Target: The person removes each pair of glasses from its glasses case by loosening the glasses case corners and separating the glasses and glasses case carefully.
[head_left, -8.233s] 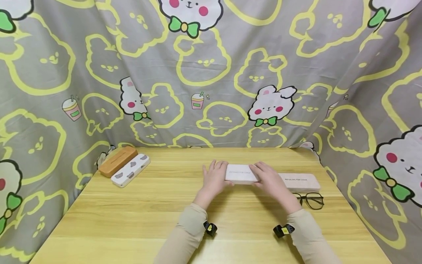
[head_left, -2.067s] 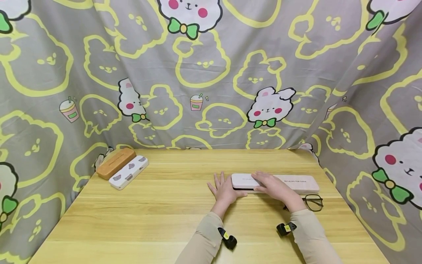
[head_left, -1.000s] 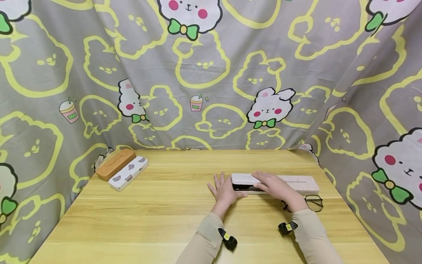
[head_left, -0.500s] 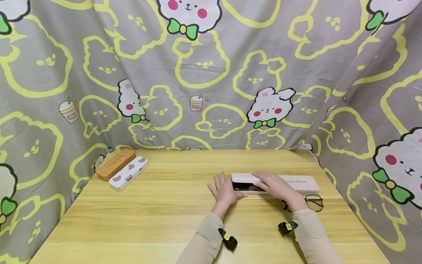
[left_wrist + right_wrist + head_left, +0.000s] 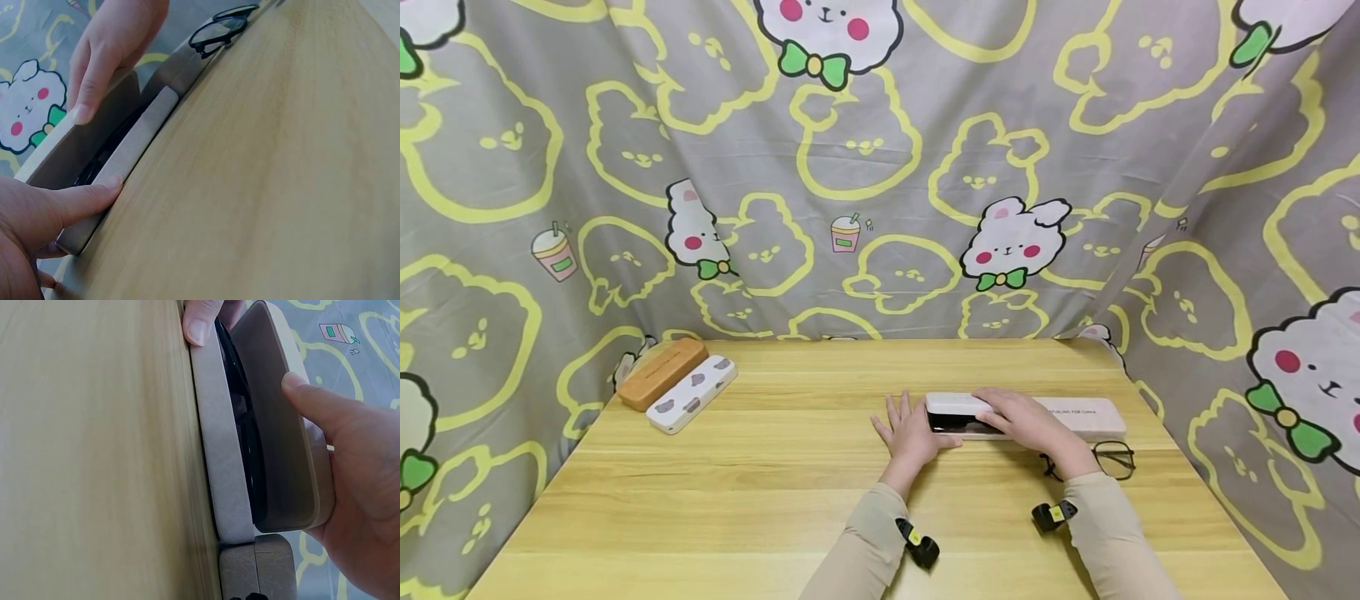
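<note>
A white glasses case (image 5: 950,403) lies on the table with its lid partly raised toward the back. Dark glasses (image 5: 253,462) show inside it in the right wrist view. My left hand (image 5: 913,435) holds the case's left end, thumb along the front wall of the base (image 5: 140,134), other fingers spread beyond the end. My right hand (image 5: 1028,423) grips the lid (image 5: 284,440), thumb at its front edge and fingers behind. A second pale case (image 5: 1086,419), closed and printed with lettering, adjoins the right end. Black-framed glasses (image 5: 1114,460) lie in front of that one, partly behind my right wrist.
At the table's back left, a brown glasses case (image 5: 662,372) and a white case with grey bear prints (image 5: 692,395) lie side by side, slanted. A patterned curtain (image 5: 865,183) hangs behind the wooden table (image 5: 737,500).
Both hands held the closed white case farther left and back at first. It now sits against the pale case, and my right hand has tilted its lid up, widening the gap.
</note>
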Tool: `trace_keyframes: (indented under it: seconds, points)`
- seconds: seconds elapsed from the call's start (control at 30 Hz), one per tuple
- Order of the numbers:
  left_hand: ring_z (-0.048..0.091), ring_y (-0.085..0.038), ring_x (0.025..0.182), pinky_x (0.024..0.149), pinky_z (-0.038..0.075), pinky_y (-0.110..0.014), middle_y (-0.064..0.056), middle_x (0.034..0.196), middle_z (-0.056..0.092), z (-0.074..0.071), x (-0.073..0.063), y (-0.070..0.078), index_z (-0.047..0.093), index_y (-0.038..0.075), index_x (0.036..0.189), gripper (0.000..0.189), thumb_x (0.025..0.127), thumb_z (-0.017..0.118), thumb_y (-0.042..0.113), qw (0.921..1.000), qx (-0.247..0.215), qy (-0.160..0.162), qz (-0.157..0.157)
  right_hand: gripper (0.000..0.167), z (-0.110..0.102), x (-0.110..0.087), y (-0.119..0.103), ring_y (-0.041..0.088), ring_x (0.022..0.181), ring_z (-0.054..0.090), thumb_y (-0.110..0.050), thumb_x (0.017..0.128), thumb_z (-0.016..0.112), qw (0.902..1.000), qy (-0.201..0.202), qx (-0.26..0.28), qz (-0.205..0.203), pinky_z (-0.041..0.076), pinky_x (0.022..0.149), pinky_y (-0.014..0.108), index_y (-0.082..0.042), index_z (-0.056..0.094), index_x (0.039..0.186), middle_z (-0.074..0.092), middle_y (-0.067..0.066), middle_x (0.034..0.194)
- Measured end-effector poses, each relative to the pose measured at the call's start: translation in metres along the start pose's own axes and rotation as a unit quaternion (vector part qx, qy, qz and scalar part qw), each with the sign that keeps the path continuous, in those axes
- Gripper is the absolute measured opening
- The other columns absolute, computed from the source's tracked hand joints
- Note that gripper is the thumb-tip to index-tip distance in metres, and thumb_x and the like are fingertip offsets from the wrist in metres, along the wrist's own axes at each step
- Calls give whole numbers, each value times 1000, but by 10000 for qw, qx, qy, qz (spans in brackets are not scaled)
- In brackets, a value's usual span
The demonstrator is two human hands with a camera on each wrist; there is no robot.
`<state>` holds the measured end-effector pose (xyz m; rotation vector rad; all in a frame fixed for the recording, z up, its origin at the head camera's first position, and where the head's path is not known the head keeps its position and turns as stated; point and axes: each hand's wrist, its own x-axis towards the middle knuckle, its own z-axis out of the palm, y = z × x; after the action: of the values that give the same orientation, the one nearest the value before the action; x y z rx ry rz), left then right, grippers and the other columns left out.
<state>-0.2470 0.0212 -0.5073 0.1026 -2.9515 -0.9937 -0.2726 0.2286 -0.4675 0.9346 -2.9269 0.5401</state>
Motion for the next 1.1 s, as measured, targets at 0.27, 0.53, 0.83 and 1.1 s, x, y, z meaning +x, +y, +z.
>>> trace_keyframes:
  seconds: [0.27,0.53,0.83,1.1]
  points:
    - [6,-41,151,113,0,-74,-15,160,27,0,0,1,50,20,140,92,62,85,54,10000,71,35,22,47,0,-1,1,38,126,53,-36,101,50,9999,36,140,37,43,104,56,-9,54,139,53,18,140]
    - [7,-41,151,113,-1,-74,-15,160,28,-1,-1,1,49,20,141,94,62,85,56,10000,80,48,4,46,-1,-1,0,37,126,54,-37,101,50,9999,77,63,136,44,104,55,-10,55,138,54,16,139]
    - [7,-41,151,113,-1,-73,-15,160,28,-1,0,1,50,20,140,93,61,85,56,9999,85,59,-2,41,-1,0,-1,36,124,56,-32,100,53,9994,312,-159,-21,45,104,54,-8,59,133,59,15,134]
    - [7,-41,151,113,-1,-74,-15,159,29,-1,0,1,50,21,140,93,61,85,56,9999,115,84,29,40,0,1,0,36,125,56,-31,100,52,9987,446,-223,-83,43,105,54,-9,59,132,61,14,133]
